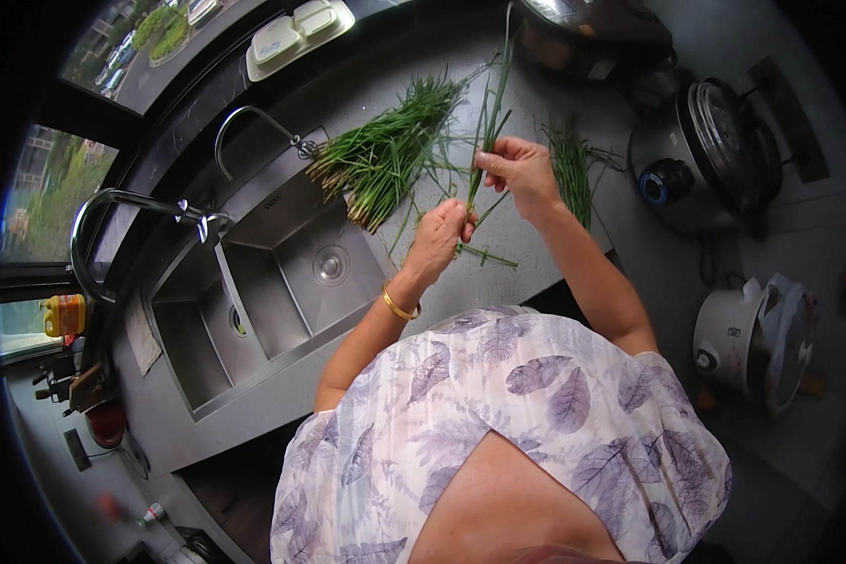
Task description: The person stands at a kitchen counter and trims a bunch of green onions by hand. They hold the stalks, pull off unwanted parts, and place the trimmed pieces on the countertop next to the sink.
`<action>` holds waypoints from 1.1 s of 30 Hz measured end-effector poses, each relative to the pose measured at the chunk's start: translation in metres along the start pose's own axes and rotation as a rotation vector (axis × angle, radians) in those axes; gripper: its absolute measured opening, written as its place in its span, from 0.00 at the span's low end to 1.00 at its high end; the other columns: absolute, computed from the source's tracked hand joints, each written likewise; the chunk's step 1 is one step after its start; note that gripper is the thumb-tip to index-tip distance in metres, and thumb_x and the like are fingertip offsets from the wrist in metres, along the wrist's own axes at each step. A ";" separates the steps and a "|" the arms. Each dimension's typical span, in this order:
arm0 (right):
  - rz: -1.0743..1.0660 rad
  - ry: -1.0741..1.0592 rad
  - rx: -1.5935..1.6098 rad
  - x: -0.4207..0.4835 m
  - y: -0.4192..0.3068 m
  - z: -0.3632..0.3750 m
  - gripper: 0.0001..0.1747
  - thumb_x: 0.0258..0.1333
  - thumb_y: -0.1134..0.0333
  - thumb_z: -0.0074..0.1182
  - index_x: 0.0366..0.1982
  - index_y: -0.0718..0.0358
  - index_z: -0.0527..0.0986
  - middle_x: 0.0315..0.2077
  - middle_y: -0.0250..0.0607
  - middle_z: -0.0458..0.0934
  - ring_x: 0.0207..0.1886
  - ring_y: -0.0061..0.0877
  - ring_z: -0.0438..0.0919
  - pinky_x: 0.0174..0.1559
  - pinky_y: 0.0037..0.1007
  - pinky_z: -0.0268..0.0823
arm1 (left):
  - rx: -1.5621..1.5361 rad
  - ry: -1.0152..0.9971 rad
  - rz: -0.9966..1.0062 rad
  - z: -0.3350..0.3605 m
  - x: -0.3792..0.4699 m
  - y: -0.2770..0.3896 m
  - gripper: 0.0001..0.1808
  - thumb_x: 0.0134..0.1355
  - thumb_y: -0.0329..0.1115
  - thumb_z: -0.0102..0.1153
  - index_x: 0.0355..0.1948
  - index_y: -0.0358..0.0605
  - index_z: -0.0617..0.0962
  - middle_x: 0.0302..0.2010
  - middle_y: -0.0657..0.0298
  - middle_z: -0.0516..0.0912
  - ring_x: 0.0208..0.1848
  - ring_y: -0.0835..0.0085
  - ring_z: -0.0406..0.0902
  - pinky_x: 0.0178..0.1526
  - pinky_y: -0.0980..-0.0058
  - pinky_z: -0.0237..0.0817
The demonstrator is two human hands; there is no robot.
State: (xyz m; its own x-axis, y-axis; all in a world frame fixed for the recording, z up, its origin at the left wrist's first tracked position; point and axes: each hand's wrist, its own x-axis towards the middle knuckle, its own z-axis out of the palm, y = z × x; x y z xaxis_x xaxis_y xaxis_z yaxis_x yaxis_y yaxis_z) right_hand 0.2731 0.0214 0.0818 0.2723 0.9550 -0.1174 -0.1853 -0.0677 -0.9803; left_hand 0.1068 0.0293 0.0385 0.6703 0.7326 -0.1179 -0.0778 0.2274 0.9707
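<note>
Both my hands are on one small bunch of long green chives (491, 120) above the grey countertop (515, 282). My left hand (438, 236), with a gold bangle on its wrist, pinches the lower ends. Higher up, my right hand (520, 173) grips the stalks between thumb and fingers, and the leaf tips point away from me. A large heap of chives (395, 151) lies to the left, its cut ends reaching the sink edge. To the right of my right hand rests a smaller pile of chives (571, 173). Loose stalks (490, 256) are scattered below my hands.
Left of the heap is a double steel sink (282, 247) with a large curved faucet (148, 201) and a slim one (243, 113). A pressure cooker (698, 155) and a dark appliance (596, 35) stand to the right and back. A white lidded tray (299, 35) sits on the sill.
</note>
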 end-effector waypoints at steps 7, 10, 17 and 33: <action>-0.067 -0.006 0.031 0.001 0.011 0.014 0.05 0.53 0.69 0.53 0.31 0.63 0.74 0.29 0.34 0.80 0.28 0.18 0.77 0.33 0.20 0.68 | 0.124 0.100 0.079 0.001 -0.006 -0.017 0.20 0.66 0.46 0.34 0.28 0.41 0.69 0.18 0.70 0.66 0.21 0.84 0.60 0.24 0.84 0.53; 0.040 -0.086 0.281 -0.003 0.011 0.022 0.05 0.57 0.70 0.48 0.34 0.63 0.68 0.30 0.41 0.79 0.31 0.23 0.79 0.33 0.23 0.71 | 0.201 0.135 0.152 0.007 -0.010 -0.017 0.19 0.66 0.46 0.33 0.27 0.42 0.68 0.18 0.68 0.66 0.20 0.82 0.60 0.24 0.82 0.54; 0.065 -0.031 0.550 -0.010 0.013 0.033 0.02 0.60 0.71 0.43 0.32 0.61 0.66 0.20 0.37 0.72 0.14 0.14 0.61 0.17 0.16 0.52 | 0.507 0.151 0.323 0.012 -0.017 -0.028 0.18 0.64 0.41 0.35 0.27 0.37 0.67 0.18 0.56 0.69 0.21 0.65 0.66 0.26 0.68 0.60; -0.019 -0.140 0.042 -0.033 0.003 -0.027 0.04 0.54 0.73 0.49 0.32 0.66 0.73 0.21 0.36 0.76 0.15 0.10 0.61 0.17 0.12 0.51 | 1.071 0.582 1.133 -0.066 0.018 0.080 0.16 0.49 0.23 0.58 0.42 0.42 0.78 0.42 0.60 0.79 0.34 0.67 0.75 0.36 0.74 0.67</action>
State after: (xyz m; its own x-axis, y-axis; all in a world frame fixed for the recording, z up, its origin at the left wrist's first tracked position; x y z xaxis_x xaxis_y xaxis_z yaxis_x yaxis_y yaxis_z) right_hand 0.2890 -0.0184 0.0783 0.1422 0.9871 -0.0732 -0.2217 -0.0403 -0.9743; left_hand 0.0642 0.1030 0.1001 0.2660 0.3900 0.8816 0.3721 -0.8852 0.2793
